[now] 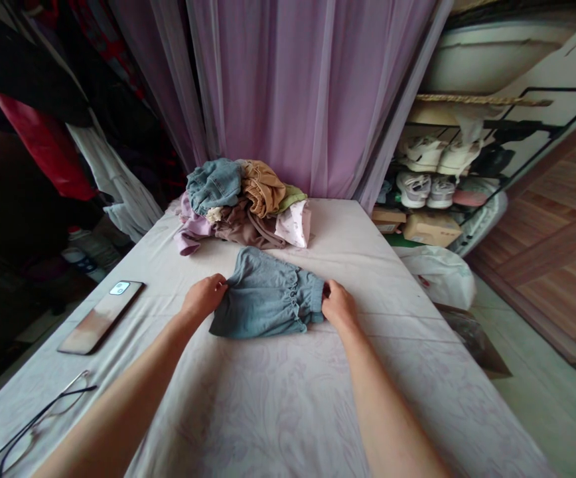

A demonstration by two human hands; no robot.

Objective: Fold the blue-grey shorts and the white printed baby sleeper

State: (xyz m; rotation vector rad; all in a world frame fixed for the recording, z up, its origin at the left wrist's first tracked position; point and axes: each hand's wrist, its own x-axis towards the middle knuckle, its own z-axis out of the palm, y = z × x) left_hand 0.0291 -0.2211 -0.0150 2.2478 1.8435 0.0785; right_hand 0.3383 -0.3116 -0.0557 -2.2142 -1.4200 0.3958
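Observation:
A small blue-grey pair of shorts or skirt [263, 299] lies flat on the table, with a gathered waistband and a ruffled, buttoned strip towards its right end. My left hand [206, 294] pinches its left edge. At the waistband, my right hand [338, 305] is closed on the right end, its fingertips partly hidden. Just beyond the garment is a heap of crumpled clothes: a blue denim piece [214, 184], a tan piece [262, 186], a brown one [243, 226], a lilac one [192, 229] and a white printed one [295, 224].
A phone [99, 318] lies face down at the table's left, with eyeglasses [39, 418] nearer me. Purple curtains [288, 93] hang behind. Clothes hang at the left. On the right stand a rack with shoes [417, 189], cardboard boxes [431, 229] and a plastic bag [444, 275].

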